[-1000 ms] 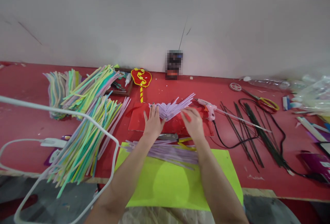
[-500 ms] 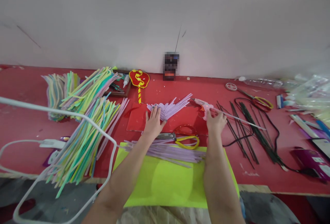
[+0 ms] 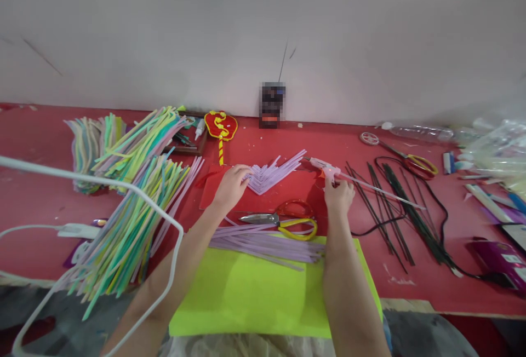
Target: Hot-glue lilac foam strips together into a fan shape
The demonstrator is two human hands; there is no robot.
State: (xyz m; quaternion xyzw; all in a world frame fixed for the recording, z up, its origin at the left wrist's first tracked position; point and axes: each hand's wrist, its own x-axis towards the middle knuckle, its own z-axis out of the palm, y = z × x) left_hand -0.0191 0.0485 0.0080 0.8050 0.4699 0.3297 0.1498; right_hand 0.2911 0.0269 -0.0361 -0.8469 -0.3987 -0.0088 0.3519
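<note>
A V-shaped piece of lavender pipe cleaners [image 3: 269, 177] lies on a red sheet [image 3: 217, 193] in front of me. At its left end, my left hand [image 3: 234, 183] has its fingers bent and pinched on the pipe cleaners; the fingertips are partly hidden. My right hand [image 3: 339, 195] is closed round the handle of a pink hot glue gun [image 3: 329, 171]. A long clear glue stick [image 3: 382, 188] runs out of the gun's back, and its nozzle points left toward the V. Scissors [image 3: 283, 220] with yellow and red handles lie between my arms, above loose lavender pipe cleaners [image 3: 267, 245].
Left are bundles of multicoloured pipe cleaners [image 3: 135, 225] and a white cable [image 3: 176, 242] looping near my left arm. A small red-and-yellow fan [image 3: 221, 127] lies behind. Dark green stems [image 3: 411, 209], another pair of scissors [image 3: 419, 165] and a purple box [image 3: 497, 264] are right. A yellow-green sheet [image 3: 255, 297] lies nearest me.
My left hand has slid left from lying flat over the V, and its fingers have bent at the left end. My right hand has shifted slightly down and left on the glue gun.
</note>
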